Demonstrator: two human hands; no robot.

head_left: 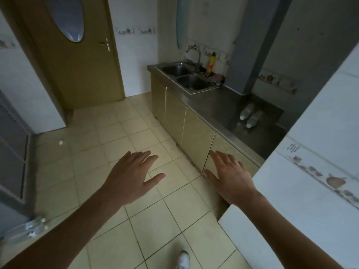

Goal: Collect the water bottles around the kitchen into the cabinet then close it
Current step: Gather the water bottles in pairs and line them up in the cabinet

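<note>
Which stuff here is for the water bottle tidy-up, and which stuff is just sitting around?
For the job:
- bottles on the counter
- bottles on the floor
- cabinet doors, all closed
- left hand and right hand, both open and empty

Just lying about:
- sink
- tap
- yellow bottle behind the sink
- brown door

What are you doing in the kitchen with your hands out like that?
A person stands in the kitchen with the left hand and the right hand both spread open, holding nothing. Two water bottles lie on the counter, and more bottles lie low at the left. The cabinet doors look closed.
</note>
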